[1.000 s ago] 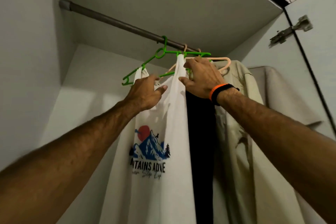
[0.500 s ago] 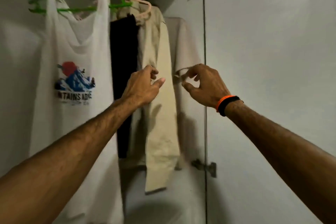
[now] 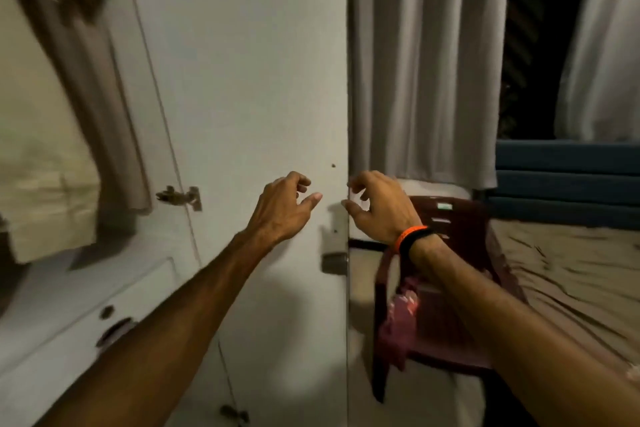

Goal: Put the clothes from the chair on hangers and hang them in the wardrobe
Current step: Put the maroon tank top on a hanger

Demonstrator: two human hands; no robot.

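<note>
Beside wardrobe door (image 3: 249, 80), seemingly bed (image 3: 571, 270).

Dim, motion-blurred, warped at edges

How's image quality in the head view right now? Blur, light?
Head view: dim, warm indoor light; motion blur smears the beige hanging garment and dark red plastic chair; both empty hands, left hand and right hand, look sharper; window black; wide-angle bending at edges.
</note>
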